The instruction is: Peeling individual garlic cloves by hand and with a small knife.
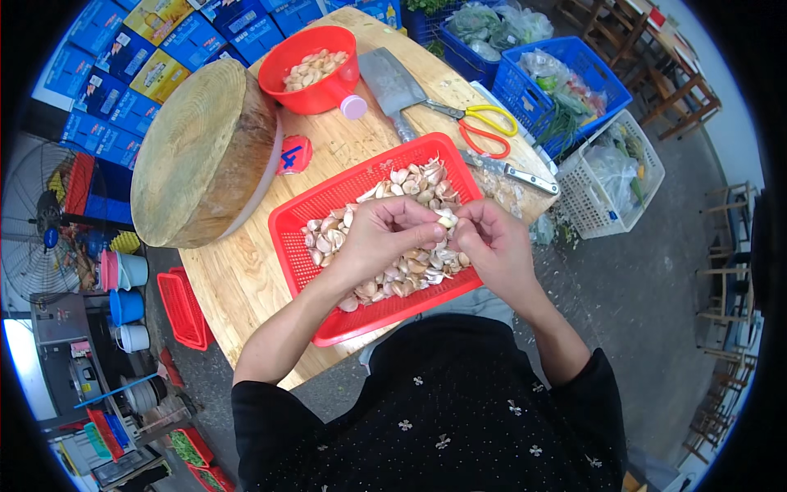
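A partly peeled garlic clove (447, 218) is pinched between the fingertips of my left hand (393, 230) and my right hand (495, 246). Both hands hover over a red plastic basket (292, 246) with perforated walls. Unpeeled garlic cloves (406, 277) are heaped inside it, partly hidden by my hands and forearms. Beyond the basket, a red plastic ladle (301, 101) with a short handle holds peeled cloves (315, 67).
On the wooden table (240, 277) lie a cleaver (390, 77), scissors (486, 126), a knife (522, 175) and papery garlic skins (498, 190). A thick round chopping block (197, 154) stands left. Vegetable crates (575, 86) are beyond the table's right side; a fan (49, 215) stands far left.
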Motion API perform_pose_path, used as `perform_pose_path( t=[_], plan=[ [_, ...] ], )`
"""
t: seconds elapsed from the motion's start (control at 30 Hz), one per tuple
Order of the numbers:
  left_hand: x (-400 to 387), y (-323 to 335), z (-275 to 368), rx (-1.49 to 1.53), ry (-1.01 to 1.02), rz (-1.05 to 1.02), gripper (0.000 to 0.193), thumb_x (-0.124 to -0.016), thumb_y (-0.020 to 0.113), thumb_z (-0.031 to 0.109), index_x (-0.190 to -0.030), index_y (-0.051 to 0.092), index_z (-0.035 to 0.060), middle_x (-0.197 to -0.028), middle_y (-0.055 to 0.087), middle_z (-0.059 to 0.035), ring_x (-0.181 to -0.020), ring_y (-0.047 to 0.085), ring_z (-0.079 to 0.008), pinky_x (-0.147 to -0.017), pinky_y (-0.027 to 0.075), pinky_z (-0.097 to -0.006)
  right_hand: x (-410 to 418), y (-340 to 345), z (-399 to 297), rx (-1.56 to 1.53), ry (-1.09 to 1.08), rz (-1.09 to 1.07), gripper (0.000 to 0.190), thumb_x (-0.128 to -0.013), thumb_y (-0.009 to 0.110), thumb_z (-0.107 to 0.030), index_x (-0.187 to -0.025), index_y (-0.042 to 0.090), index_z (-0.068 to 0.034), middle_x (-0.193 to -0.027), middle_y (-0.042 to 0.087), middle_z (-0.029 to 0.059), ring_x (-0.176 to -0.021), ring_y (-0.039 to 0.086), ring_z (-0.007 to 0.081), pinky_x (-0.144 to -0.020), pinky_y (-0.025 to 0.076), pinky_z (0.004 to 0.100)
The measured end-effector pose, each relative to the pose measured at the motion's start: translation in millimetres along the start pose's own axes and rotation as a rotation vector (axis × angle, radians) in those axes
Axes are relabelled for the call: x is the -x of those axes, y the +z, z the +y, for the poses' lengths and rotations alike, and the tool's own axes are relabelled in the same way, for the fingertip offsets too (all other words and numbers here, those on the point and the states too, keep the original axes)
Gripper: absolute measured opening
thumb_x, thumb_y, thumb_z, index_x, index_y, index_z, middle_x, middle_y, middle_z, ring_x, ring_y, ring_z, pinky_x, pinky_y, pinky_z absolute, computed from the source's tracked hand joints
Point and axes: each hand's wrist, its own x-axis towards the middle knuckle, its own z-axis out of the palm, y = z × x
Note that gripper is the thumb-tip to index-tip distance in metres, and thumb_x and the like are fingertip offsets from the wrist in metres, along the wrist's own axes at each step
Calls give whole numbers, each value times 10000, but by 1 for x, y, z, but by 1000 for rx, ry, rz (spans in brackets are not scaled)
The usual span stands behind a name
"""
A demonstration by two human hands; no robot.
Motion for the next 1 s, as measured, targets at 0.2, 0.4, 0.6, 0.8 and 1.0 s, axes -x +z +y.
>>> perform_pose_path(
  t=[0.2, 0.4, 0.6, 0.8, 1.0],
  plan=[
    [0, -2, 3, 105, -72, -41, 144, -1042, 826, 90, -1125, 761, -7, -1056, 818, -104, -933, 803, -140, -853, 680, -285, -4, 1, -7, 78, -124, 9, 106, -1009, 744, -36, -1092, 710, 21, -909, 761, 77, -791, 734, 106, -708, 606, 307],
    [-2, -12, 0, 269, -161, -153, 174, -1077, 786, 112, -1196, 748, -8, -1083, 809, -107, -944, 806, -150, -872, 685, -287, -7, 3, -19, 320, -387, 53, 119, -927, 781, -16, -1017, 704, -12, -868, 732, 105, -723, 735, 188, -659, 584, 338],
    [-2, -10, -3, 377, -196, -175, 264, -1079, 792, 148, -1297, 738, 11, -1169, 825, -113, -1055, 809, -168, -919, 675, -308, -10, 12, -13, 298, -497, 175, 120, -893, 775, 7, -988, 707, -21, -858, 721, 103, -708, 721, 196, -659, 575, 338],
    [-1, -8, -5, 336, -86, -148, 227, -1086, 765, 94, -1296, 732, 12, -1220, 805, -115, -1097, 800, -174, -962, 676, -317, 3, 8, -7, -77, -152, 174, 41, -973, 736, 13, -1004, 718, -8, -898, 732, 37, -780, 694, 96, -722, 569, 288],
    [-2, -5, 0, 202, -21, -79, 201, -1062, 780, 47, -1256, 739, 15, -1188, 807, -104, -1084, 799, -170, -955, 681, -326, 37, -71, -22, -62, -96, 354, 41, -1065, 688, -3, -1104, 702, -6, -937, 700, 0, -857, 664, 62, -785, 550, 257]
  ],
)
